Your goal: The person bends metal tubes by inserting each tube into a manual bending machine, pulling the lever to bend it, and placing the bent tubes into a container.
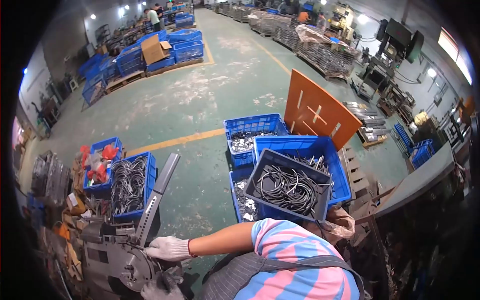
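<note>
Tight Quarters Around a Grey Machine [97, 255]

The machine is standing at the lower left, with a round metal disc [137, 272] on its near side. The gloved right hand [167, 248] is resting at its edge, just above the disc; the fingers are curling inward, but I cannot tell whether they are gripping anything. The gloved left hand [162, 289] is showing at the bottom, beside the disc; it is blurred and partly cut off, so I cannot tell whether it is holding something.

A long metal bar [151, 212], pierced with a row of holes, is slanting up from the machine, standing between the right hand and a blue crate [131, 215] of bent rods [129, 185]. Another crate [97, 187], holding red bags, is sitting just beyond.

Across the green floor [215, 90], a grey tray [280, 209] of curved rods is lying tilted over a large blue crate [342, 175], covering part of the metal pieces inside. Two smaller crates, one behind [241, 159] and one beside [233, 200], are holding small metal parts. An orange board [332, 112] with slots is leaning upright behind them, blocking some of the floor. The wearer's striped sleeve [285, 250] is filling the bottom foreground. Farther off, an open cardboard box [153, 51] is lying on stacked blue crates.
</note>
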Demonstrator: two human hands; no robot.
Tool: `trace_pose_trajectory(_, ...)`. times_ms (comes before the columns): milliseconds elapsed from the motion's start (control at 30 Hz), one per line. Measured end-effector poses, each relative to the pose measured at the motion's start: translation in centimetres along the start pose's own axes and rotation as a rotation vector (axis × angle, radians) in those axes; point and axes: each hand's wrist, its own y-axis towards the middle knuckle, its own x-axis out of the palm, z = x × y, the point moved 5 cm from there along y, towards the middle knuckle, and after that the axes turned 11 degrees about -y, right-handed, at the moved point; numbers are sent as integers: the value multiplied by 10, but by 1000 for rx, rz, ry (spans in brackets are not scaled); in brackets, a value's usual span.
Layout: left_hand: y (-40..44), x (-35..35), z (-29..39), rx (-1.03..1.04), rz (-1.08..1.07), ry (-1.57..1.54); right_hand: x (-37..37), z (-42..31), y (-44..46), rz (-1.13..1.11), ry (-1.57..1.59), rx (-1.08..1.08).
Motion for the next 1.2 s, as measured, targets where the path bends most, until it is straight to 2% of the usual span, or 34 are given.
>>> trace_pose_trajectory(33, -2, 2, 1, -73, -28, 12, 3, 1, 2, 38, 2, -27)
trace_pose_trajectory(300, 2, 5, -9, -91, -124, 80, 14, 0, 8, 73, -7, -56)
trace_pose_trajectory(367, 2, 4, -16, -108, -117, 57, 17, 0, 6, 10, 78, 31)
trace_pose_trajectory(467, 4, 2, -14, -6, -108, 21, 20, 2, 11, 34, 6, -7)
trace_pose_trajectory(567, -3, 11, -20, -120, -182, 172, 20, 3, 10, 35, 10, -5)
trace_pose_trajectory(633, 1, 4, -18, -49, -95, 1, 9, -6, -1, -4, 29, 18)
trace_pose_trajectory(833, 7, 1, -7, -100, -76, 50, 17, 3, 16, 79, -59, -72)
trace_pose_trajectory(867, -14, 18, -35, 197, 225, 68, 15, 4, 15, 109, -96, -70)
trace_pose_trajectory(900, 14, 1, -5, 112, 158, -108, 3, -11, 5, 16, -125, -27)
trace_pose_trajectory(933, -9, 19, -29, -120, 13, -131, 9, -7, 11, 34, -236, -162)
trace_pose_trajectory(967, -36, 36, -49, -230, 12, -199, 26, 9, 21, 104, -359, -286)
trace_pose_trajectory(1000, -28, 27, -38, -216, 68, -186, 16, -8, 12, -56, -470, -208)
trace_pose_trajectory(1033, -16, 21, -37, -63, 65, -201, 16, -1, 17, 76, -275, -196)
trace_pose_trajectory(1067, -13, 17, -32, -43, 165, -170, 21, 8, 17, 49, -156, -141)
trace_pose_trajectory(1100, -20, 16, -33, -102, 128, -46, 19, 5, 15, 29, -37, -84)
trace_pose_trajectory(1133, -18, 16, -31, -162, 88, -12, 13, -3, 8, -71, 134, 148)
trace_pose_trajectory(1200, -10, 6, -22, -173, 131, -62, 10, -10, 5, -148, 220, 194)
